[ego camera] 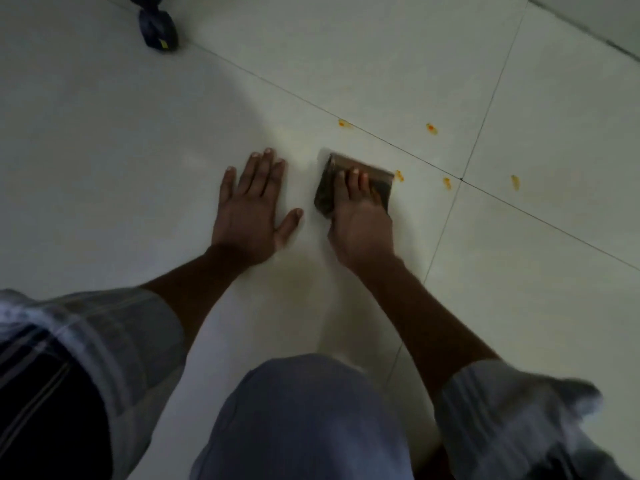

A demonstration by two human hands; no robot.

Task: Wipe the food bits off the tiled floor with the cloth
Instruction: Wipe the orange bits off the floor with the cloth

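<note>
A dark folded cloth [329, 192] lies flat on the pale tiled floor [138, 140]. My right hand [360, 220] presses down on it with straight fingers. My left hand [252, 206] rests flat on the bare tile just left of the cloth, fingers spread. Several orange food bits dot the floor beyond and right of the cloth: one [399, 175] touches the cloth's right corner, others sit at the grout line [344, 123], further right [431, 128], near the tile joint [447, 183] and beyond it [515, 182].
A dark caster wheel [158, 29] of some furniture stands at the far left. My knee [304, 417] in blue fabric fills the bottom centre. Dark grout lines cross the floor diagonally. A raised edge or wall base runs along the top right corner [595, 26].
</note>
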